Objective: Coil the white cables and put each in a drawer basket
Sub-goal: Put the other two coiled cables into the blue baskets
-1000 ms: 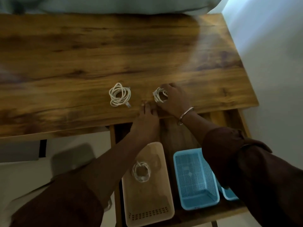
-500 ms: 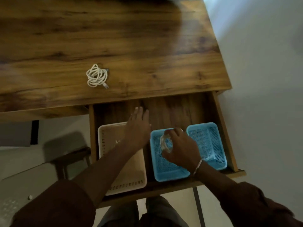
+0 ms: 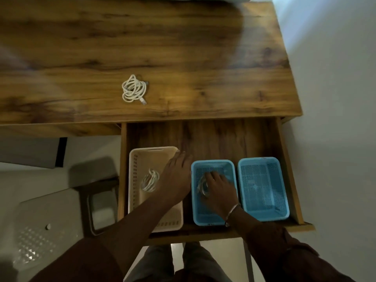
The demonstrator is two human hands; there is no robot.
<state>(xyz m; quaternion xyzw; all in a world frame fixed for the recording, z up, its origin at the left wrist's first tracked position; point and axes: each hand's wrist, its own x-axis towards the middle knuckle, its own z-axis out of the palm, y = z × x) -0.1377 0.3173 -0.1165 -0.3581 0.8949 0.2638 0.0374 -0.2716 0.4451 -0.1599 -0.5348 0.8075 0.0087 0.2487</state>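
Observation:
One coiled white cable (image 3: 133,89) lies on the wooden desk top (image 3: 183,58). A second coil (image 3: 150,180) rests in the beige basket (image 3: 135,180) at the left of the open drawer (image 3: 223,137). My right hand (image 3: 218,187) is down inside the middle blue basket (image 3: 213,217), fingers closed on a third coiled white cable (image 3: 202,185). Over the right edge of the beige basket lies my left hand (image 3: 177,174), flat, with fingers stretched out and nothing in it. The blue basket at the right (image 3: 262,188) holds nothing.
The drawer sticks out from the desk's right half toward me. A white wall (image 3: 335,119) runs along the right. A dark stool (image 3: 97,200) stands on the pale floor at lower left. My legs show below the drawer front.
My right hand carried the coil from the desk top down into the middle blue basket. My left hand left the desk edge and now lies over the beige basket. The view tilted down.

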